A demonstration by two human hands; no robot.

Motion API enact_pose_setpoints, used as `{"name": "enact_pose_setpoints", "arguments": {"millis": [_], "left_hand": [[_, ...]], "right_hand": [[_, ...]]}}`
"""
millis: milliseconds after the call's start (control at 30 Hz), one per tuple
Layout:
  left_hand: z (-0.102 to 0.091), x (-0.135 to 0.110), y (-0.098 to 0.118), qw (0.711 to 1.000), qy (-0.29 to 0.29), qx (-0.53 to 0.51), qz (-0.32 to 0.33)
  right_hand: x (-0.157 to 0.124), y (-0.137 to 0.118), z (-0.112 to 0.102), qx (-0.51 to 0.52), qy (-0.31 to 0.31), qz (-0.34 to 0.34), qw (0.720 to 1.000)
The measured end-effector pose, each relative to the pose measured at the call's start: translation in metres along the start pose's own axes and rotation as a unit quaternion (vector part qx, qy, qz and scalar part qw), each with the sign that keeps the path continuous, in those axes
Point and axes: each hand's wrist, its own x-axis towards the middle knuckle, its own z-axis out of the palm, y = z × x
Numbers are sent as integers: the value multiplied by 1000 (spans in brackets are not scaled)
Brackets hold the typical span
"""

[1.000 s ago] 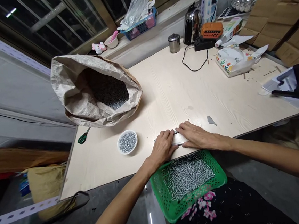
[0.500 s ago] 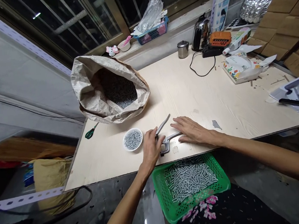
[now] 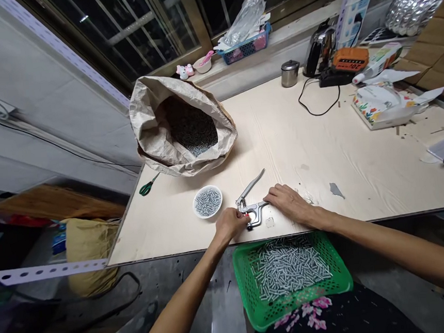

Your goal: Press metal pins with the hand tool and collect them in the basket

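A pair of silver snap pliers (image 3: 256,212) lies on the table near its front edge, handles spread, with a coil spring and a red part at the jaw. At the jaw end, my left hand (image 3: 230,224) is closed in a pinch; whatever lies between its fingertips is too small to make out. My right hand (image 3: 289,205) has its bent fingers on the end of the lower handle. Just beyond the left hand stands a white bowl (image 3: 208,202) of small metal pieces. Below the table edge, a green basket (image 3: 244,283) holds many short, ridged metal pieces.
A large open sack (image 3: 151,136) of metal pieces stands at the back left, beside green-handled scissors (image 3: 146,187). A grey scrap (image 3: 336,190) lies to the right. Farther back are a lidded metal pot (image 3: 290,73), a kettle (image 3: 318,49) and a tissue pack (image 3: 385,105).
My left hand has closed from a looser, spread pose into a pinch at the pliers' jaw. My right hand's fingers have drawn in onto the handle end. The view has shifted left.
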Motion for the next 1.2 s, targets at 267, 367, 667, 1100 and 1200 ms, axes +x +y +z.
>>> {"name": "enact_pose_setpoints", "arguments": {"millis": [267,367,667,1100,1200], "left_hand": [[-1,-59,-16,979,74,142,130],[20,-81,-10,969,51,85,227],[65,-19,30,923,180,10,340],[20,1,-33,906,380,-5,188],[-13,18,-67,905,407,78,95]], "right_hand": [[-1,-5,-5,5,-1,3,1000],[2,-3,-9,18,-8,3,1000],[55,36,-6,-4,8,-32,999],[39,20,-16,107,24,-46,993],[16,9,-19,120,-7,-45,992]]}}
